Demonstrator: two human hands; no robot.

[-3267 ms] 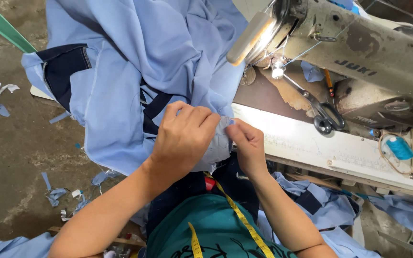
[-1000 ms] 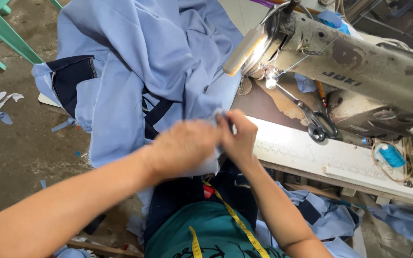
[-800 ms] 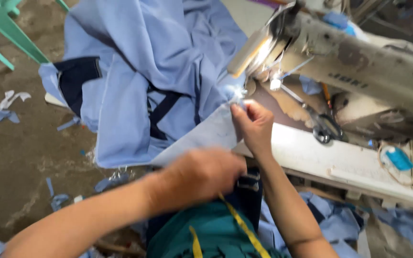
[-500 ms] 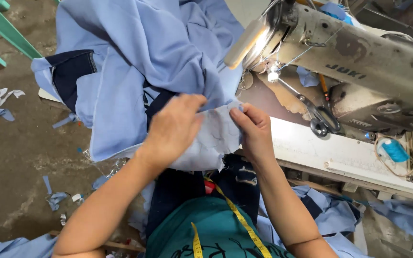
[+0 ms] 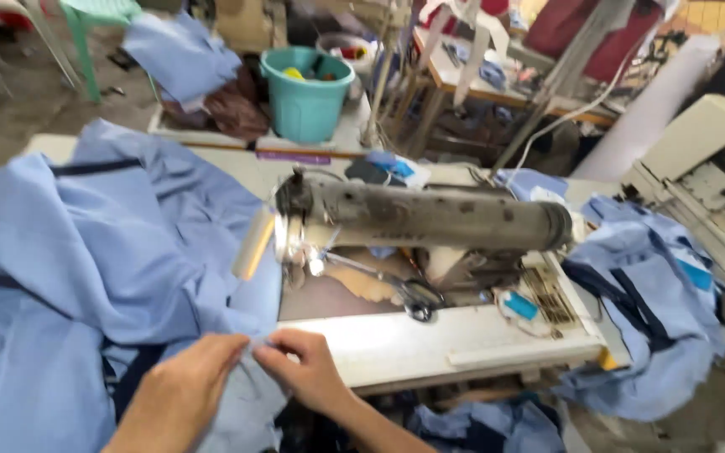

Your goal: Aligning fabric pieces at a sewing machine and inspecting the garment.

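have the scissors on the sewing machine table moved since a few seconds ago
No. The scissors lie on the table below the sewing machine arm, handles toward the table's front edge, as before. They sit elsewhere in the picture only because the head camera tilted up.

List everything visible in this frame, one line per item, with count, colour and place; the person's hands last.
Light blue fabric garment: one, pale blue with navy trim, heaped left of the machine.
Grey industrial sewing machine: one, worn grey, centre of the table.
White sewing table: one, white, under the machine.
Black-handled scissors: one, on the machine bed.
Teal plastic bucket: one, behind the table.
Blue garment pile: one, right of the machine.
Left hand: pinching the fabric edge.
Right hand: pinching the same edge.
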